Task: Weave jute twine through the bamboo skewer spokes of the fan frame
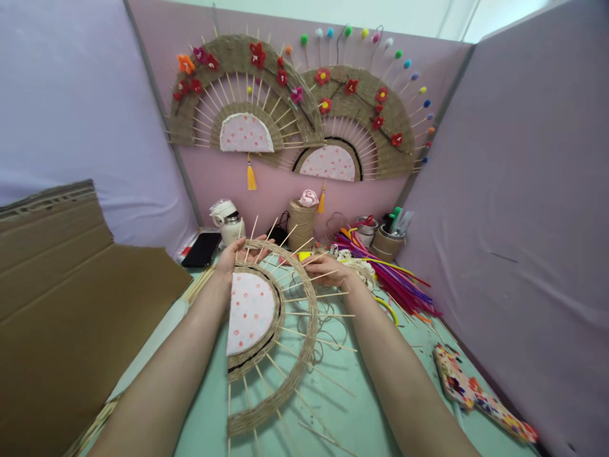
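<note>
A half-round fan (252, 308) of thin sticks and woven brown twine is held up before me, tilted, with its straight edge to the left. Its white centre carries pink dots and a black line borders it. My left hand (233, 260) is closed on the upper left end of the fan, thumb in front and fingers partly behind the sticks. On the upper right, my right hand (328, 270) has its fingers closed at the outer twine band (310, 292), among the stick ends. Its fingertips are partly hidden. Loose twine (333, 327) lies below on the table.
Two finished-looking fans (247, 51) with flowers hang on the back panel. A twine spool (301, 225), a white bottle (231, 222), a phone (202, 249), pipe cleaners (399, 285) and pen cups (387, 242) stand or lie behind. Cardboard (80, 304) is left; a floral glue gun (457, 377) right.
</note>
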Available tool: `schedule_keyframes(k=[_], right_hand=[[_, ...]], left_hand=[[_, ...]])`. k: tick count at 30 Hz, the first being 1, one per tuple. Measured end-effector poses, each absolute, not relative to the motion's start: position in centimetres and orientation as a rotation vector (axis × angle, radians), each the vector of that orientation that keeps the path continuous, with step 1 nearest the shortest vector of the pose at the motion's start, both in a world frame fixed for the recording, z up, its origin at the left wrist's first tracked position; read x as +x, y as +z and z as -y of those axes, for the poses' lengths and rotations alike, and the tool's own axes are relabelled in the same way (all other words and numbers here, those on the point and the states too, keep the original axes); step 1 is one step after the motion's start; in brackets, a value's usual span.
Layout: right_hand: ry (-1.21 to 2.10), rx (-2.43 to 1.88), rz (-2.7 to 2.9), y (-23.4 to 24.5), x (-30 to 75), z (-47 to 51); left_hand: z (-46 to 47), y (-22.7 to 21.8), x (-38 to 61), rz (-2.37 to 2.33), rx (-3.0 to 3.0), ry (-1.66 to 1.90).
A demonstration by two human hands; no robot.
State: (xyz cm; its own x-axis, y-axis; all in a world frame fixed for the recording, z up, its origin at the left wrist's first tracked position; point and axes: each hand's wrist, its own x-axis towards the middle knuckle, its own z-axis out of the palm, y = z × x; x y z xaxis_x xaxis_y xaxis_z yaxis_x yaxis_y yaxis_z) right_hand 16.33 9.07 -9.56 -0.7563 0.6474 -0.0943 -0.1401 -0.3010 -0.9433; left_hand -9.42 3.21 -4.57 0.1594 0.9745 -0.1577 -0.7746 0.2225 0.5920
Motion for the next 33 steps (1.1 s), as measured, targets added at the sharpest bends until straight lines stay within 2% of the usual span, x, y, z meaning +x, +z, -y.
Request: schedule_keyframes(k=[7,16,21,27,31,33], right_hand=[[2.054,-0.760,1.221,-11.5,15.7,-9.6],[2.015,-0.828,1.246,-12.3,17.0,-5.2],[1.865,-0.928,1.197,-13.0,16.2,-3.8],[1.845,-0.932,1.176,-12.8,15.8,-3.6],[1.835,-0.961,1.173,-12.9,15.9,-3.6],[1.831,-0.962,1.179,-12.9,15.8,-3.6]], left_hand=[[-3.7,-7.0,-9.2,-0.598,0.322,1.405],[-0.9,-9.6,-8.4,-0.770,0.258,1.395],[0.2,-10.4,-8.2,-1.037,0.437,1.489],[0.5,-10.9,-8.7,-1.330,0.600,1.661],[1.0,-9.4,-8.2,-1.589,1.064,1.775],[0.8,-8.4,-7.2,-1.595,1.282,1.679]])
